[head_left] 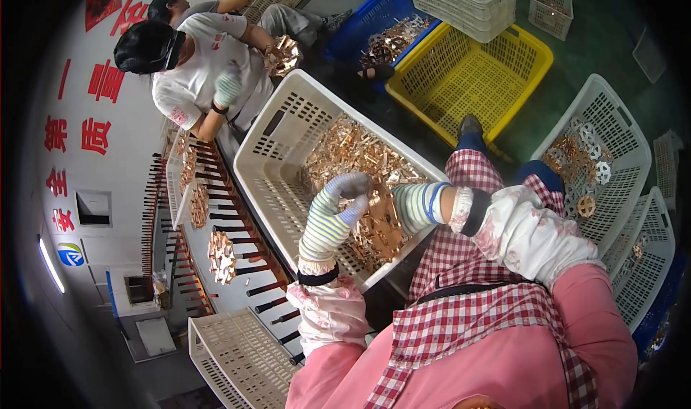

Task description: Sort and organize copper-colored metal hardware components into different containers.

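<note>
A white plastic basket (282, 165) in front of me holds a heap of copper-coloured metal pieces (354, 150). Over its near side, a bunch of flat copper-coloured metal pieces (383, 225) is between my hands. My left hand (332, 218), in a striped glove with greyish fingertips, curls its fingers and thumb at the bunch's left edge. From the right, my right hand (419, 204), in a similar striped glove, grips the bunch; its fingertips are hidden behind the pieces.
At left, a rack with rows of dark-handled rods (248, 271) runs beside the basket, with copper pieces (222, 256) on it. A co-worker (216, 63) sits beyond. Yellow (468, 78) and blue (381, 9) baskets stand ahead; white baskets (612, 150) of metal parts stand right.
</note>
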Available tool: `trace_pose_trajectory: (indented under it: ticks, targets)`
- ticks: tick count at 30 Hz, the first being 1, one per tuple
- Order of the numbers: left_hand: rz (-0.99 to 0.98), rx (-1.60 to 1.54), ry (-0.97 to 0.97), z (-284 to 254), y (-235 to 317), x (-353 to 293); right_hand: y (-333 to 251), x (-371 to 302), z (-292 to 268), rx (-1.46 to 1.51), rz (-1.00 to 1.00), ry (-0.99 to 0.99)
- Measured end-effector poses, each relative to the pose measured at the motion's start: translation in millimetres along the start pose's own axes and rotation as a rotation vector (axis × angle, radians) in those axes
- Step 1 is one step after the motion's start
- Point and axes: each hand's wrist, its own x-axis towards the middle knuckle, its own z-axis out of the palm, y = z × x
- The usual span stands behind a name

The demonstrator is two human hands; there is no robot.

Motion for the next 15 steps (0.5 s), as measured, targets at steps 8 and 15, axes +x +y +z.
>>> trace_pose_trajectory:
  ticks: [8,15]
  targets:
    - [0.281,0.329,-0.058,3.5,-2.8,5.6,-9.6,-7.7,-47.6,-0.083,-0.086,-0.138]
    - [0.033,-0.137,0.241,4.2,-5.7,6.6,-28.5,-4.9,-58.0,0.280,0.750,0.567]
